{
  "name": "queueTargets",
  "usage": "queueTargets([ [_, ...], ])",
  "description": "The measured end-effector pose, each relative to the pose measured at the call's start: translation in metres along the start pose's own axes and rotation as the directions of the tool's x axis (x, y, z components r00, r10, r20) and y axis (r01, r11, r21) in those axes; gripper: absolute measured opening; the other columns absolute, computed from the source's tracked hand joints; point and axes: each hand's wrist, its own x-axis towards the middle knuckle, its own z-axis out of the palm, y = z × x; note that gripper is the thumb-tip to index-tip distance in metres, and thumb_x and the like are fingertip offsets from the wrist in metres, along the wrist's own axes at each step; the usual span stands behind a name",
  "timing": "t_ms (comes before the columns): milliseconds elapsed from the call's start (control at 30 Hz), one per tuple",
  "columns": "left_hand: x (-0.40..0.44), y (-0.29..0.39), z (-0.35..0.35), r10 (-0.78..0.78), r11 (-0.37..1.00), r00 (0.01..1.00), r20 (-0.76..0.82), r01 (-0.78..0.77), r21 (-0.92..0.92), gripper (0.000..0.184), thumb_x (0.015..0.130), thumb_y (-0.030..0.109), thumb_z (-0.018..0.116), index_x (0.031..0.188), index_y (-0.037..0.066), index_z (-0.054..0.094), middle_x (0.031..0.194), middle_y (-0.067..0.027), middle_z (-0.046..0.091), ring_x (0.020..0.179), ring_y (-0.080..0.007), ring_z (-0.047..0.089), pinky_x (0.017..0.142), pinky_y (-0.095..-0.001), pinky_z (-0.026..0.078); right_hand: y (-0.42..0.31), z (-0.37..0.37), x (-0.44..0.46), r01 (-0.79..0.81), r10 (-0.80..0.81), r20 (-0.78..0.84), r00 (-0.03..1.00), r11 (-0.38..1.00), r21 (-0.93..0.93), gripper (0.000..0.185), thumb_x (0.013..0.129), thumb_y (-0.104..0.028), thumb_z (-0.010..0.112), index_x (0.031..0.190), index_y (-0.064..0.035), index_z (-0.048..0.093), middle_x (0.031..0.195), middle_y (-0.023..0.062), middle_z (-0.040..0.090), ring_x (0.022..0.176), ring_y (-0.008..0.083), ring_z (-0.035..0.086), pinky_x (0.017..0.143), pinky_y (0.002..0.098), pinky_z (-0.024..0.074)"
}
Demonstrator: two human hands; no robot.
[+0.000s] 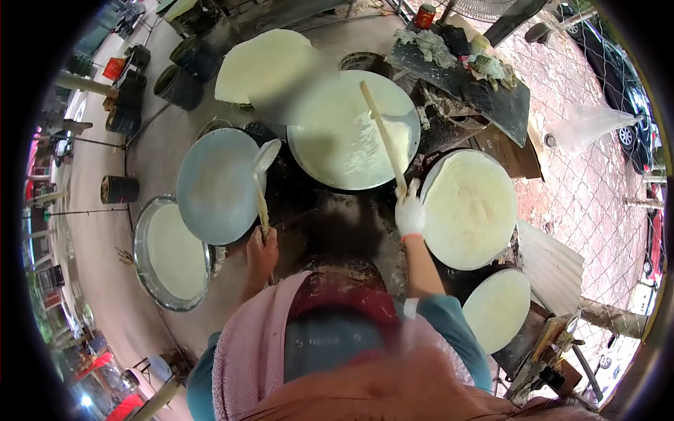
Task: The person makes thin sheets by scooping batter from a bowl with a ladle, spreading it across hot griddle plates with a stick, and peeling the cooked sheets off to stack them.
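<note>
My bare left hand (262, 247) is closed around the handle of a ladle (266, 156), whose pale bowl sits at the right edge of a bare grey-blue round griddle (214, 186). In a white glove, my right hand (409, 214) grips the lower end of a long flat wooden stick (381, 133). The stick reaches across a large round griddle (330, 133) covered in pale, partly wet batter. Beside the glove, on the right, lies another griddle with a pale round sheet (470, 210) on it. A metal basin (145, 289) of creamy batter stands at the left.
A pale round sheet (256, 67) at the top is partly hidden by a grey blur. At lower right is another pale round (497, 310). Dark buckets (177, 88) stand upper left. A cluttered dark board (484, 98) and a wire fence (590, 210) lie right.
</note>
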Motion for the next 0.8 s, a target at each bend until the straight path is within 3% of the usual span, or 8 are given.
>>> queueTargets([
  [133, 0.005, 0.031, -0.009, -0.454, 0.812, 0.872, 0.185, 0.490, -0.318, 0.022, 0.091, 0.017, 0.056, 0.080, -0.001, 0.050, 0.062, -0.0078, 0.047, 0.058, -0.0156, 0.045, 0.054, -0.0329, 0.040, -0.041, -0.026, 0.092, -0.041, 0.027, -0.134, 0.991, 0.993, -0.107, 0.068, 0.093, -0.046, 0.045, 0.144, -0.0058, 0.025, 0.092, 0.0270, 0.064, 0.082, 0.0417, 0.064, 0.070, 0.0491, 0.0519],
  [267, 0.001, 0.025, -0.010, -0.227, 0.972, 0.974, 0.013, 0.227, -0.055, 0.020, 0.091, 0.015, 0.056, 0.085, -0.004, 0.054, 0.070, -0.0119, 0.054, 0.065, -0.0178, 0.050, 0.062, -0.0334, 0.044, -0.089, -0.054, 0.158, -0.029, 0.010, -0.152, 0.988, 0.992, -0.124, 0.063, 0.093, -0.044, 0.047, 0.143, -0.0112, 0.029, 0.104, 0.0199, 0.064, 0.088, 0.0353, 0.066, 0.072, 0.0449, 0.0535],
  [333, 0.000, 0.002, -0.005, 0.184, 0.970, 0.981, -0.062, -0.171, 0.172, 0.013, 0.093, 0.015, 0.056, 0.091, 0.001, 0.056, 0.066, -0.0035, 0.049, 0.060, -0.0100, 0.046, 0.055, -0.0254, 0.039, -0.113, -0.067, 0.139, 0.080, -0.077, -0.112, 0.991, 0.996, 0.029, 0.054, 0.094, -0.041, 0.046, 0.135, -0.0074, 0.042, 0.108, 0.0185, 0.064, 0.089, 0.0369, 0.065, 0.075, 0.0454, 0.0528],
  [433, -0.003, -0.036, 0.001, 0.029, 0.997, 0.996, -0.080, -0.035, -0.075, 0.009, 0.094, 0.014, 0.055, 0.094, 0.005, 0.056, 0.063, 0.0004, 0.047, 0.055, -0.0072, 0.044, 0.049, -0.0226, 0.037, -0.097, -0.039, 0.078, 0.466, -0.404, -0.247, 0.881, 0.832, 0.301, 0.051, 0.092, -0.036, 0.052, 0.131, -0.0034, 0.048, 0.117, 0.0204, 0.061, 0.101, 0.0351, 0.062, 0.086, 0.0409, 0.0497],
  [567, 0.002, -0.026, 0.002, -0.177, 0.951, 0.983, 0.048, 0.183, -0.249, 0.011, 0.095, 0.015, 0.053, 0.088, 0.008, 0.052, 0.059, 0.0001, 0.045, 0.046, -0.0086, 0.041, 0.041, -0.0240, 0.032, -0.027, 0.007, -0.017, 0.255, 0.075, -0.320, 0.944, 0.448, 0.857, 0.041, 0.092, -0.016, 0.060, 0.131, -0.0047, 0.051, 0.104, 0.0075, 0.065, 0.094, 0.0158, 0.060, 0.082, 0.0256, 0.0471],
  [633, 0.008, -0.011, 0.006, -0.174, 0.960, 0.981, 0.082, 0.187, -0.208, 0.014, 0.096, 0.016, 0.052, 0.084, 0.009, 0.049, 0.056, 0.0004, 0.043, 0.040, -0.0091, 0.037, 0.037, -0.0244, 0.029, 0.022, 0.049, -0.027, -0.052, 0.130, 0.069, 0.989, -0.129, 0.990, 0.037, 0.093, -0.014, 0.059, 0.128, -0.0053, 0.054, 0.087, -0.0030, 0.059, 0.071, 0.0063, 0.053, 0.063, 0.0195, 0.0454],
  [700, 0.013, 0.006, 0.012, -0.183, 0.965, 0.976, 0.115, 0.201, -0.170, 0.018, 0.095, 0.017, 0.053, 0.082, 0.006, 0.049, 0.058, -0.0031, 0.045, 0.045, -0.0139, 0.040, 0.043, -0.0278, 0.033, -0.003, 0.008, -0.060, -0.391, 0.169, 0.371, 0.913, 0.108, 0.914, 0.036, 0.093, -0.016, 0.060, 0.128, -0.0101, 0.056, 0.081, -0.0047, 0.058, 0.061, 0.0044, 0.050, 0.053, 0.0172, 0.0399],
  [800, 0.031, 0.070, 0.014, -0.352, 0.790, 0.887, 0.300, 0.453, -0.413, 0.024, 0.093, 0.021, 0.055, 0.078, 0.005, 0.046, 0.060, -0.0032, 0.045, 0.049, -0.0142, 0.043, 0.044, -0.0274, 0.037, 0.010, -0.005, -0.047, -0.343, 0.054, 0.338, 0.939, 0.170, 0.924, 0.034, 0.092, -0.018, 0.060, 0.126, -0.0101, 0.057, 0.079, -0.0045, 0.057, 0.063, 0.0040, 0.050, 0.055, 0.0181, 0.0409],
])
